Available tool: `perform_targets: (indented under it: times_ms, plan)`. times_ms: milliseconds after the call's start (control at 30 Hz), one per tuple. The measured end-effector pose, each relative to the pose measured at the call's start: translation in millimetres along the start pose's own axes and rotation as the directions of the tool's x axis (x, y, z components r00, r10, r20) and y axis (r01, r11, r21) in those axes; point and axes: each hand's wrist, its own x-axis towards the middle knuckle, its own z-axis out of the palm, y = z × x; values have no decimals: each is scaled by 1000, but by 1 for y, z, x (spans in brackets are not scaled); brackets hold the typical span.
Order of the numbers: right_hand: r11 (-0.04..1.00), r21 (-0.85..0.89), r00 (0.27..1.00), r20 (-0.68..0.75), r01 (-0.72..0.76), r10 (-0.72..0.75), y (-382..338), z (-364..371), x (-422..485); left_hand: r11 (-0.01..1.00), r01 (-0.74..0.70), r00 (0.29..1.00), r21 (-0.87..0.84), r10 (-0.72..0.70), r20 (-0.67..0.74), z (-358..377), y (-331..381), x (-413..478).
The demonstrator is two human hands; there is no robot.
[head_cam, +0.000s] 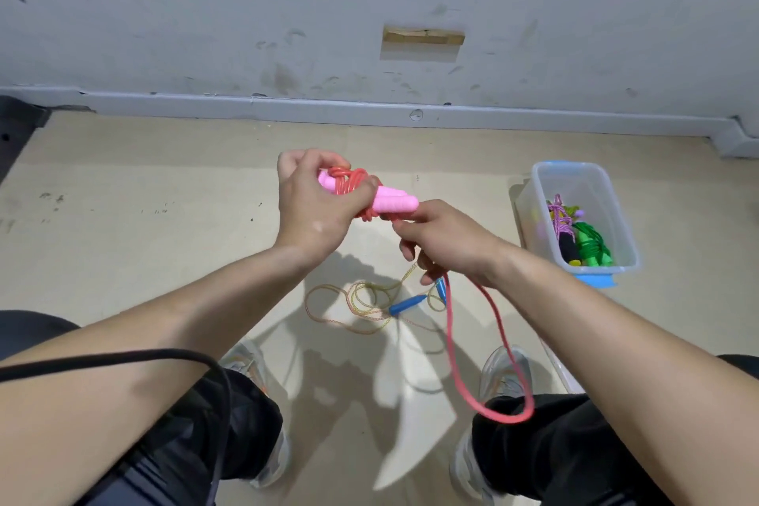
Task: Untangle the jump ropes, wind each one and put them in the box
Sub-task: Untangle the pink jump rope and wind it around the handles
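Left hand (316, 209) raised in front of the body, fingers curled round the two pink handles (394, 203), held side by side. Several turns of the red rope (349, 181) sat tight round the handles under that grip. Judged: the handles served as a core to wind on, the grip keeping the turns from slipping.

Right hand (447, 242) just below the handle ends, fingers curled and pinching the free run of the same rope. From there the rope hung in a long loop past the knees. Judged: this hand fed and tensioned the slack; a fair length was left to wind.

Yellow rope (361, 302) with blue handles (406, 305) lay in loose, overlapping loops on the floor (123, 218) between the feet, not yet wound.

Box (583, 181), clear plastic, stood on the floor to the right, well apart from the hands, open, resting on what looked like its blue lid (595, 280). Inside: a purple rope (560, 224) and a green rope (591, 244), both bundled.

Black cable (123, 357) crossed the left forearm.

No brand, label or readable writing found on the ropes, handles or box.
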Motion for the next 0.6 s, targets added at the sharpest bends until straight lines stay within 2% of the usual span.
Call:
perform_targets:
  times_ms: [67,167,233,467,600]
  plan:
    - [997,69,999,48,-23,20,0,-9,1,994,-103,995,38,103,16,-2,3,2]
    - [962,270,985,173,-50,2,4,-21,4,972,-221,974,75,217,59,-5,7,7]
    - [945,317,968,251,-84,2,7,-27,6,954,-279,959,106,271,88,-7,8,9]
    - [965,202,941,323,-169,97,14,-32,12,880,-432,895,197,392,212,-11,-1,9]
    - [988,18,933,332,-155,141,17,-33,11,847,-473,871,242,406,278,-12,-4,2]
